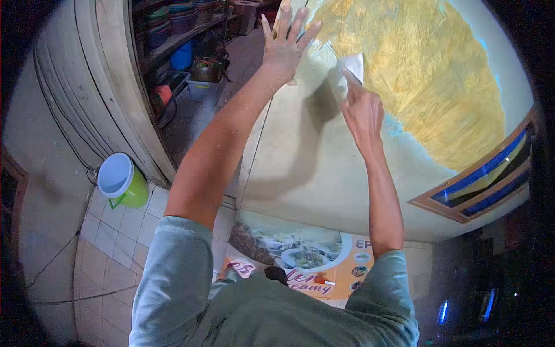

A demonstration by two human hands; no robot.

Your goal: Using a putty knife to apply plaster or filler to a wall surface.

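"The grey-green shirt point(272, 315) is nearest; what lies past it?"

"A cream wall point(289, 168) with a broad ochre patch point(439, 75)."

"And the hands?"

"The left hand point(283, 55) lies at the wall's edge, fingers spread wide. The right hand point(363, 113) pinches a flat white piece point(354, 61)."

"Placed how?"

"By the patch's left border, just past the right knuckles, long axis seemingly running up from the wrist; the right hand is nearer."

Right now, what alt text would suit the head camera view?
A person's right hand holds a flat white piece at the edge of a large yellow patch on a pale wall; the left hand is spread near the wall's left edge. A green bucket stands on tiled floor at left.
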